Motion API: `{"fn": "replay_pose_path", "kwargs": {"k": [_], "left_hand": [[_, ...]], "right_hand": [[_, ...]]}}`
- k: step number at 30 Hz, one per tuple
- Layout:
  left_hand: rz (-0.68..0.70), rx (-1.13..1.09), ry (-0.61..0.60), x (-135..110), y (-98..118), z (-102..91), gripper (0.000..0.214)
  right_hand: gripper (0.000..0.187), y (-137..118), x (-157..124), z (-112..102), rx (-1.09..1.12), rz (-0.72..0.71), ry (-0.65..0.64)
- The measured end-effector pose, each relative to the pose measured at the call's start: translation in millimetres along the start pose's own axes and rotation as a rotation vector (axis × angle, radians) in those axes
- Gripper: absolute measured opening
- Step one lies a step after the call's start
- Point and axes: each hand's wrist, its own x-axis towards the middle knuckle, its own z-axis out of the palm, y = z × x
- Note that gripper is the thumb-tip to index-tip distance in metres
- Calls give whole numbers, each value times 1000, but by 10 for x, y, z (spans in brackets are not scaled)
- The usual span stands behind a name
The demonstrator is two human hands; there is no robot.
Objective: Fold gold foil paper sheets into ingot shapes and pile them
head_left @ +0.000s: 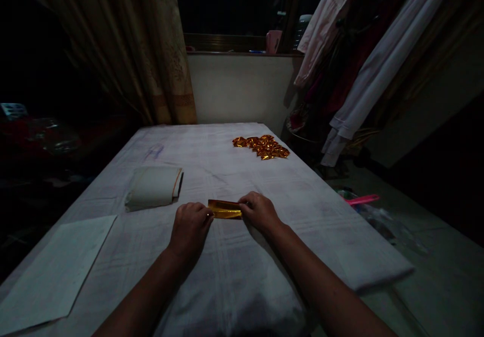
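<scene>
A strip of shiny gold foil paper (226,210) stretches between my two hands, just above or on the cloth-covered table. Its left end is pinched by my left hand (192,223), fingers closed. At the other end, my right hand (260,210) grips the strip between thumb and fingers. A lengthwise crease or fold shows along the foil. Farther back on the right lies a pile of small folded gold foil pieces (266,147). To the left of my hands rests a pale folded stack or pouch (153,188) with an orange line near its right edge.
A white sheet (56,271) lies at the table's left edge. The checked cloth (227,276) covers the table. Curtains (151,49) hang at the back left, clothes (355,85) at the right. A pink mug (273,41) stands on the windowsill. A pink object (363,200) is beyond the right edge.
</scene>
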Motion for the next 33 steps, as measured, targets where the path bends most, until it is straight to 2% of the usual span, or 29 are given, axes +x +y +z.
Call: {"fn": "replay_pose_path", "kwargs": {"k": [5, 9, 17, 23, 29, 33], "left_hand": [[-46, 46, -64, -7, 106, -58, 16], [-53, -14, -57, -57, 222, -100, 18], [-53, -116, -45, -75, 246, -78, 21], [-127, -119, -12, -64, 216, -39, 30], [-219, -192, 13, -42, 221, 0, 28], [-228, -227, 12, -5, 187, -12, 22]], "right_hand": [[20, -54, -119, -2, 61, 67, -28], [21, -90, -237, 23, 111, 41, -22], [26, -116, -377, 92, 74, -205, -33], [22, -109, -395, 157, 89, -389, -38], [21, -93, -384, 204, 74, -443, -41], [26, -39, -330, 189, 114, -425, 74]]}}
